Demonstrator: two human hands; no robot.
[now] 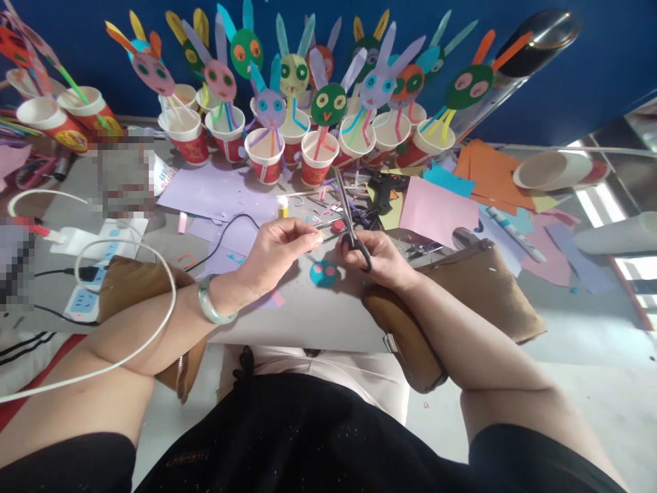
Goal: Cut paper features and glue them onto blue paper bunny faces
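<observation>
My left hand [280,246], a jade-coloured bangle on its wrist, pinches thumb and fingertips together. A tiny pale edge shows at the tips, too small to name. My right hand [377,259] is closed round the black handles of a pair of scissors [363,252]; one blade points up and away, and what looks like the other reaches left towards my left fingertips. Below, between both hands, a blue paper disc [323,281] with two pink circles lies on the table [302,318]. A yellow-capped glue stick [282,207] stands beyond my left hand.
Paper cups [318,159] holding rabbit-faced paper figures crowd the table's back. Purple paper [215,188] lies left; pink paper [436,211], orange sheets [493,174] and a black glue gun [384,192] lie right. Brown cushions [462,287] flank my forearms. A white cable [172,301] loops over my left arm.
</observation>
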